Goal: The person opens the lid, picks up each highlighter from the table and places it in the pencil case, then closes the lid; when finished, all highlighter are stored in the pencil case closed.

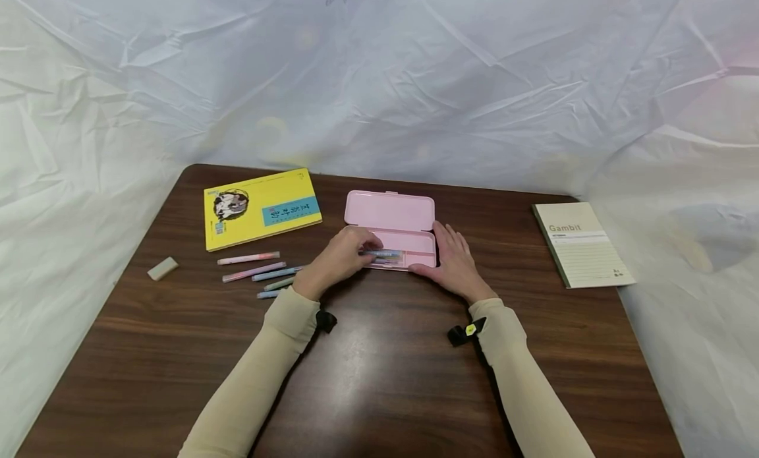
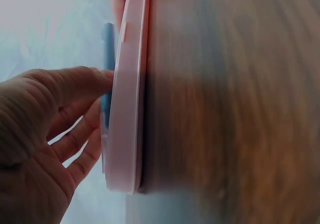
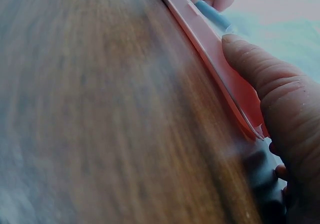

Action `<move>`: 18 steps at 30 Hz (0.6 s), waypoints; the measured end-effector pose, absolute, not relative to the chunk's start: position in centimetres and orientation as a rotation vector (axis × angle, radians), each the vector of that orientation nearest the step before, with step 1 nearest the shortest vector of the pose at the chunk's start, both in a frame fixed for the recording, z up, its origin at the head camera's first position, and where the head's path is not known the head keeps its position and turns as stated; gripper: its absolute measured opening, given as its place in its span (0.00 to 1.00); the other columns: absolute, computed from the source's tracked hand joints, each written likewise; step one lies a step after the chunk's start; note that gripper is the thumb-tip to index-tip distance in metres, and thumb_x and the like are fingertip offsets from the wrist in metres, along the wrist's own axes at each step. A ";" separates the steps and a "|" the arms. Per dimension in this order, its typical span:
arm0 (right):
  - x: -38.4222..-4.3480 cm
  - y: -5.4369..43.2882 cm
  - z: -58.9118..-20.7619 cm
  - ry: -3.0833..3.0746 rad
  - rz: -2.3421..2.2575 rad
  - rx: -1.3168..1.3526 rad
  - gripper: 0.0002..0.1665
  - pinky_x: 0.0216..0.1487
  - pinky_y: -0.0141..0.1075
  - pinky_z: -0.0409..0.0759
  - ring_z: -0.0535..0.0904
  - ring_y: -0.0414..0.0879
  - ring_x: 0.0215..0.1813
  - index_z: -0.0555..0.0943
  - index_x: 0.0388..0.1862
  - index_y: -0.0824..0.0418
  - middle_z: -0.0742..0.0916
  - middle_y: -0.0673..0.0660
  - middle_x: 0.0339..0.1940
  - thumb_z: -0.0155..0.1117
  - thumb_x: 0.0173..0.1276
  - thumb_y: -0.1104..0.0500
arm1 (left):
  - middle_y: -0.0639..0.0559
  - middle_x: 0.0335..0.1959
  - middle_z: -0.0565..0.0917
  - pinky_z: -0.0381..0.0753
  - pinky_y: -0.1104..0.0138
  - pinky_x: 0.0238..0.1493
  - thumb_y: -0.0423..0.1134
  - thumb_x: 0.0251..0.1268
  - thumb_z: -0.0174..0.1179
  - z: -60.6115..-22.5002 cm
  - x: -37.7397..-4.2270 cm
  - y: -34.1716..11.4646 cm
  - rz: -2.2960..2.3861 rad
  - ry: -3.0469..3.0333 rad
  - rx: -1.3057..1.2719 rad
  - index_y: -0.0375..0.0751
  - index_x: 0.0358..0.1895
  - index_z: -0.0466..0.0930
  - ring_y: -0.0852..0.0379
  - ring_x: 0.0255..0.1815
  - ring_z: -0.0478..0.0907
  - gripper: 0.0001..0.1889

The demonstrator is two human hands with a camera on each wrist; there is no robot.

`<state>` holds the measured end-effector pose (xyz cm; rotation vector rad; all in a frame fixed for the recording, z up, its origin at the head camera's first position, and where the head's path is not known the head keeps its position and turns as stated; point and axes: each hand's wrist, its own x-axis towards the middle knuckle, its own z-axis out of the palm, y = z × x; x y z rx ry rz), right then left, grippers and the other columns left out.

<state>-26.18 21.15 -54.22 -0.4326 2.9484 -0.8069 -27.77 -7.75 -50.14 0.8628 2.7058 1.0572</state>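
Note:
A pink pencil case (image 1: 389,211) lies on the table with its lid tipped back. My left hand (image 1: 346,255) is over the case's left part, pinching a blue pen (image 1: 384,253) between thumb and fingers. In the left wrist view, the blue pen (image 2: 108,46) runs along just above the case's side wall (image 2: 127,108). At least one other pen seems to lie under it, partly hidden. My right hand (image 1: 453,263) holds the case's right end, thumb at the front edge and fingers along the far side. The thumb (image 3: 270,73) rests on the case's rim in the right wrist view.
Several pens, among them a pink-capped one (image 1: 249,257) and a purple one (image 1: 253,272), lie left of my left forearm. An eraser (image 1: 163,268) is farther left. A yellow book (image 1: 261,207) lies behind the pens; a notepad (image 1: 584,245) is at the table's right edge.

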 end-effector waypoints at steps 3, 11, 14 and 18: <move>-26.2 21.1 -54.1 2.947 -0.808 -0.427 0.71 0.84 0.58 0.41 0.48 0.62 0.87 0.48 0.88 0.62 0.59 0.65 0.87 0.72 0.62 0.28 | 0.48 0.46 0.88 0.82 0.55 0.58 0.29 0.69 0.70 -50.4 -27.8 -7.7 1.042 2.711 0.876 0.39 0.48 0.90 0.52 0.51 0.82 0.08; -26.2 21.1 -54.2 2.945 -0.805 -0.417 0.72 0.85 0.57 0.40 0.47 0.61 0.88 0.48 0.88 0.62 0.59 0.64 0.87 0.71 0.62 0.26 | 0.50 0.48 0.88 0.79 0.53 0.64 0.30 0.69 0.70 -50.5 -27.8 -7.6 1.008 2.725 0.855 0.41 0.50 0.90 0.51 0.55 0.80 0.09; -26.2 21.1 -54.1 2.944 -0.810 -0.423 0.72 0.84 0.57 0.40 0.47 0.61 0.87 0.48 0.88 0.62 0.59 0.65 0.87 0.70 0.61 0.25 | 0.50 0.48 0.88 0.79 0.53 0.64 0.30 0.70 0.70 -50.6 -27.8 -7.7 1.009 2.724 0.852 0.41 0.50 0.89 0.52 0.55 0.80 0.09; -26.2 21.1 -54.2 2.941 -0.812 -0.429 0.73 0.84 0.57 0.40 0.47 0.61 0.88 0.48 0.88 0.62 0.59 0.65 0.87 0.70 0.61 0.24 | 0.49 0.48 0.88 0.79 0.54 0.63 0.31 0.69 0.71 -50.7 -27.8 -7.8 1.023 2.721 0.858 0.41 0.51 0.89 0.52 0.55 0.80 0.10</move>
